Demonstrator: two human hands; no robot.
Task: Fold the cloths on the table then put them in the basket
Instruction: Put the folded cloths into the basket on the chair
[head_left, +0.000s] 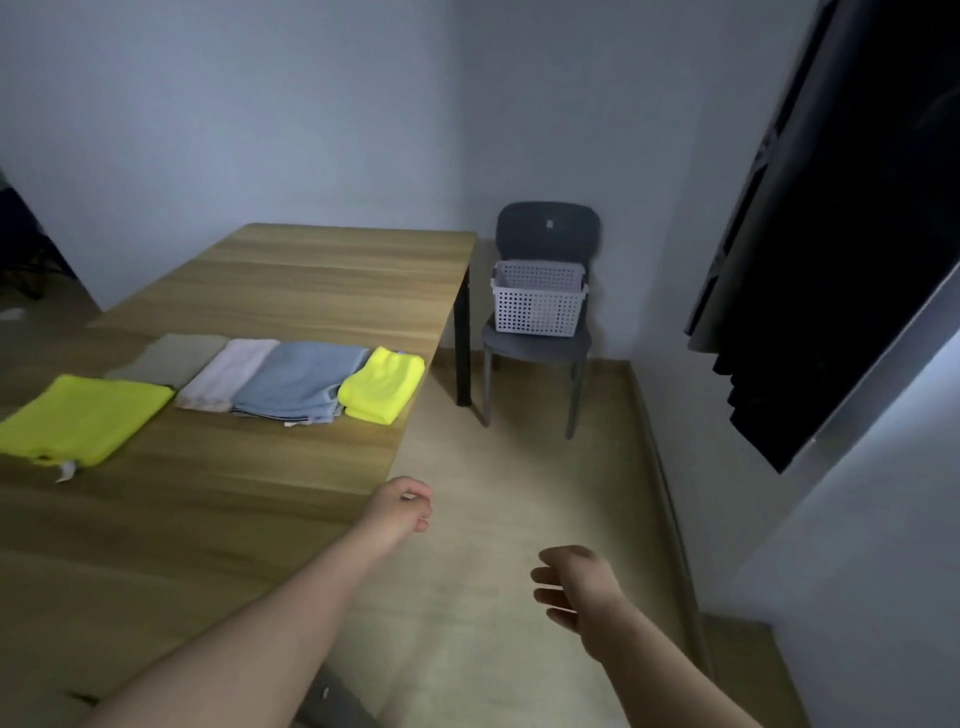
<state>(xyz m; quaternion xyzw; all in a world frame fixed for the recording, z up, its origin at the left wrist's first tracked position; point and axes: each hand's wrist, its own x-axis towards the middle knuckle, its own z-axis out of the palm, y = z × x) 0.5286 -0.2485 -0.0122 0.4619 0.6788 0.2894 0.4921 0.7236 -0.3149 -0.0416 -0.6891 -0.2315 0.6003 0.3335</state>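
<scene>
Several cloths lie in a row on the wooden table (270, 291): a flat yellow cloth (83, 418) at the left, an olive cloth (171, 358), a folded white cloth (228, 374), a folded grey-blue cloth (301, 382) and a folded yellow cloth (382, 384) near the table's right edge. The white perforated basket (537, 299) stands on a dark chair (545, 228) beyond the table's far right corner. My left hand (402, 509) hovers past the table's right edge, fingers loosely curled, holding nothing. My right hand (571, 587) hangs over the floor, fingers relaxed, holding nothing.
A black table leg (462, 343) stands between the table and the chair. Pale floor (519, 467) runs from me to the chair. A dark curtain (841, 234) covers the wall at right. Dark objects sit at the far left.
</scene>
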